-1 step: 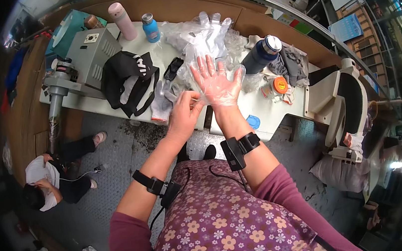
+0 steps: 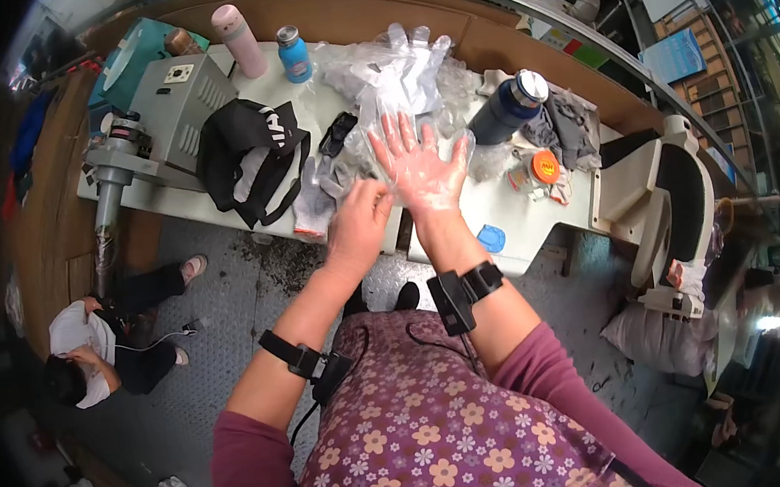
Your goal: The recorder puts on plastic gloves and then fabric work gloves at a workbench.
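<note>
Above the pale green worktable [image 2: 209, 199], the right hand [image 2: 419, 164] is held flat with its fingers spread wide, sheathed in a thin clear plastic glove [image 2: 449, 183] that covers it down to the wrist. The left hand [image 2: 358, 223] sits just beside it — fingers curled together, pinching the glove's cuff edge at the heel of the right palm. Beyond the fingertips lies a heap of crumpled clear plastic gloves [image 2: 388, 68], with a black fabric bag [image 2: 246, 144] to the left and a dark blue bottle [image 2: 510, 107] to the right.

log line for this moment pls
right hand: spread flat in clear plastic glove | left hand: pinching glove edge | behind: pile of clear gloves on table
</note>
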`<state>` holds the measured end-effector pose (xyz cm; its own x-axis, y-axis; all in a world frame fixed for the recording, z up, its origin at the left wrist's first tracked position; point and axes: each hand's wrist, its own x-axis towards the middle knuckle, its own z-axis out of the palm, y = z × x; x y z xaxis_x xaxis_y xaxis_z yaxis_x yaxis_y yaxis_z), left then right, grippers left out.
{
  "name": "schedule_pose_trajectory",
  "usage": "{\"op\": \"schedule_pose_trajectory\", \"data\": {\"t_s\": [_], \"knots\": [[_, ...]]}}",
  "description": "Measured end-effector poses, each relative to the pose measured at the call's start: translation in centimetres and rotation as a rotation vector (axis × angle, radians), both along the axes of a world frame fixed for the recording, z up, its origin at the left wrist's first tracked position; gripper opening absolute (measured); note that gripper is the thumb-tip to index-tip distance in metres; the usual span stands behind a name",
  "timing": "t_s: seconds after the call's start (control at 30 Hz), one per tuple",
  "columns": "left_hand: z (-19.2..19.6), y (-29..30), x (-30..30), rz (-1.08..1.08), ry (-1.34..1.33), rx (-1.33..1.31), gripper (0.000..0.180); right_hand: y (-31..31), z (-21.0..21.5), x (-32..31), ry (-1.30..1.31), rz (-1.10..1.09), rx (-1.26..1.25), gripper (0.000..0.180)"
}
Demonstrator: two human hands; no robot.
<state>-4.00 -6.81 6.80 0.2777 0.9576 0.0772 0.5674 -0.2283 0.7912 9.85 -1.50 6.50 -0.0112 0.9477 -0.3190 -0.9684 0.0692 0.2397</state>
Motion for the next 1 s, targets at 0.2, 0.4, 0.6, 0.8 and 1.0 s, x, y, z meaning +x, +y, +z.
{"op": "schedule_pose_trajectory", "data": {"t_s": [0.2, 0.4, 0.6, 0.8, 1.0], "knots": [[0.3, -1.5, -0.1, -0.225, 0.21, -0.05, 0.024, -1.0, -1.4, 0.0, -0.277, 0.02, -0.052, 0.088], [2.3, -0.6, -0.5, -0.592, 0.2, -0.12, 0.028, -1.1, -3.4, 0.5, -0.673, 0.146, -0.168, 0.064], [4.8, 0.4, -0.2, -0.35, 0.366, -0.348, 0.038, -0.8, -4.3, 1.3, -0.961, 0.199, -0.312, 0.077], [2.9, -0.8, 3.0, -0.033, -0.023, -0.081, 0.037, -1.2, -6.4, 0.7, -1.411, 0.132, -0.127, 0.068], [0.6, 0.0, 2.9, -0.086, -0.186, 0.006, 0.022, -0.7, -6.7, 0.1, -1.579, 0.257, -0.254, 0.044]]}}
